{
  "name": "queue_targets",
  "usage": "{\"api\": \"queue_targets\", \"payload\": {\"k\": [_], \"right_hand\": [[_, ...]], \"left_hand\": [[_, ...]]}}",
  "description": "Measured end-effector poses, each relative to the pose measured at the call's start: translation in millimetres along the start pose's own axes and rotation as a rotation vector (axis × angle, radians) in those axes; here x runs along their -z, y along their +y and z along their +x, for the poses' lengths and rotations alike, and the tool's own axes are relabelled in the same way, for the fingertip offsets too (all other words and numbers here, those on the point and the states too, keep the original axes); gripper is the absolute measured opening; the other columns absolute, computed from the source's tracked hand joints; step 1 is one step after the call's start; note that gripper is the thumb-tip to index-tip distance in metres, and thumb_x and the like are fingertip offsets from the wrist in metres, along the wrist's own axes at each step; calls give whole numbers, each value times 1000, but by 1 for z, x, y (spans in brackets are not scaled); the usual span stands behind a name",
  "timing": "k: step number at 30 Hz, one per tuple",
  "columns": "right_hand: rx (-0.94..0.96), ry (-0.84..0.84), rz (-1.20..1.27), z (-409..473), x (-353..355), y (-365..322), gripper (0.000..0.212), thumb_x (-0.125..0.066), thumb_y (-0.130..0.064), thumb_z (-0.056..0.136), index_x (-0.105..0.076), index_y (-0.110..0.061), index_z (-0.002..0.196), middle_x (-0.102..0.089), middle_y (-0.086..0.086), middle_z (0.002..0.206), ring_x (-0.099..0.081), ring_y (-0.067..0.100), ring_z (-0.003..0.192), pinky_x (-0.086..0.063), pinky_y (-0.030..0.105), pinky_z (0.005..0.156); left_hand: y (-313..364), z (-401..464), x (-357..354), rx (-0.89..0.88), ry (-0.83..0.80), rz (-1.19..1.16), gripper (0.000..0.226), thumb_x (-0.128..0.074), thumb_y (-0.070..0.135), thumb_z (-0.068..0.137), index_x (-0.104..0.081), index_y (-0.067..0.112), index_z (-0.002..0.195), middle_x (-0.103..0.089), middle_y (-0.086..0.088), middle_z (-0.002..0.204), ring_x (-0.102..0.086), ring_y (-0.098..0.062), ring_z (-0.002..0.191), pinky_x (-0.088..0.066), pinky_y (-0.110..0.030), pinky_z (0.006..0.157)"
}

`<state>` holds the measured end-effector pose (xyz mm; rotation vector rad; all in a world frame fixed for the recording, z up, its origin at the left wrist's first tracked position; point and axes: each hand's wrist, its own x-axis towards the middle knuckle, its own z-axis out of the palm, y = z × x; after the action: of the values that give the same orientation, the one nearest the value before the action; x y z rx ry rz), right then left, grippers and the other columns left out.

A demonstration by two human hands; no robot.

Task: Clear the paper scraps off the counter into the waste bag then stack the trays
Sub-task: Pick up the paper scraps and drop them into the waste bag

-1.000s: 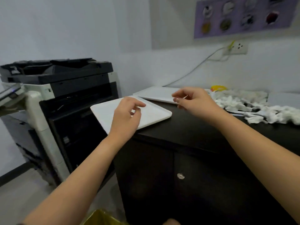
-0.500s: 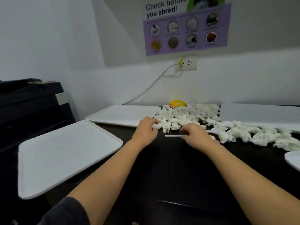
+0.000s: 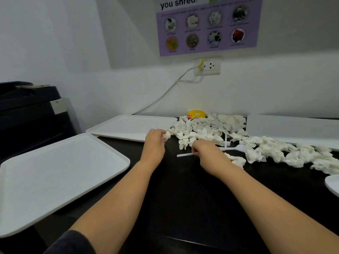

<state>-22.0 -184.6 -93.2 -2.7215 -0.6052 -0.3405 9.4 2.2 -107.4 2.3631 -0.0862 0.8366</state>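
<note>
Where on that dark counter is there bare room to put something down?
The bare dark counter between the near-left tray and the small white plate edge, under the forearms, is free. Both left trays, near and far tray, have bare tops. The back right is crowded with paper scraps.

My left hand pinches a crumpled, soft white paper scrap. Counter: dark, smooth, slight sheen. Trays at its left edge: white plastic, smooth, matt. Straw: thin white plastic.
</note>
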Motion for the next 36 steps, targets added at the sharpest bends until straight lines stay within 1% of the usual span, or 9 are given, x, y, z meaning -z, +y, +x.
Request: {"api": "queue_targets", "payload": {"k": [5, 12, 16, 21, 24, 27, 29, 32, 36], "right_hand": [[89, 136, -41, -20, 9, -38, 28, -41, 5, 86, -51, -19, 97, -50, -1, 95, -46, 19, 87, -34, 28, 70], [335, 155, 65, -47, -8, -117, 24, -44, 3, 85, -50, -19, 93, -54, 1, 99, -48, 22, 93, -38, 32, 74], [424, 196, 192, -60, -26, -178, 26, -46, 3, 84, -54, -19, 95, -53, 0, 96, -50, 23, 89, -46, 38, 73], [728, 217, 214, -86, -53, -256, 24, -50, 3, 85, -58, -15, 99, -57, 2, 96, -49, 23, 88, -43, 37, 73], [948, 244, 183, -110, -77, -302, 31, -62, 8, 74, -62, -12, 98, -59, 6, 87, -54, 28, 77, -46, 39, 58], [1138, 223, 229, -138, -108, -341, 35, -67, 12, 66, -64, -8, 95, -60, 8, 84, -54, 27, 68, -46, 40, 51], [1230, 141, 261, -157, -132, -360, 34, -65, 13, 65, -64, -6, 93, -60, 9, 84, -54, 26, 68, -46, 39, 52], [1257, -143, 272, -180, -176, -378, 31, -61, 8, 74, -62, -9, 100, -60, 7, 95, -54, 24, 83, -48, 36, 66], [999, -599, 359, -196, -246, -387, 23, -49, -3, 87, -55, -19, 102, -55, 0, 106, -51, 16, 99, -47, 37, 84]], "left_hand": [[4, -29, 34, -36, 146, -58, 22, -51, -3, 90, -61, 0, 109, -54, -13, 109, -53, -20, 100, -28, 2, 82], [4, -73, 130, -117, 254, -80, 17, -55, -2, 89, -65, 4, 100, -55, -5, 97, -50, 9, 83, -33, 1, 78], [-13, -105, 205, -29, 234, 5, 15, -57, 5, 89, -68, 12, 97, -56, 4, 93, -52, 5, 79, -37, -1, 71], [-53, -168, 291, 104, 290, 75, 17, -59, 7, 88, -68, 22, 92, -59, 9, 93, -56, -3, 82, -44, -8, 72], [-90, -216, 330, 209, 348, 124, 23, -59, 8, 88, -64, 30, 87, -57, 14, 89, -56, -2, 80, -43, -8, 72], [-135, -271, 352, 365, 381, 171, 14, -61, 11, 88, -66, 24, 91, -58, 7, 91, -55, -4, 80, -42, -13, 72], [-168, -311, 358, 467, 403, 200, 12, -62, 11, 88, -67, 21, 92, -59, 3, 92, -56, -8, 81, -40, -15, 73], [-214, -370, 350, 667, 339, 219, 12, -61, 9, 87, -69, 14, 94, -62, -5, 94, -54, -12, 79, -38, -16, 66], [-261, -442, 315, 933, 170, 133, 10, -60, 9, 89, -69, 8, 95, -64, -7, 89, -57, -16, 78, -38, -19, 60]]}}
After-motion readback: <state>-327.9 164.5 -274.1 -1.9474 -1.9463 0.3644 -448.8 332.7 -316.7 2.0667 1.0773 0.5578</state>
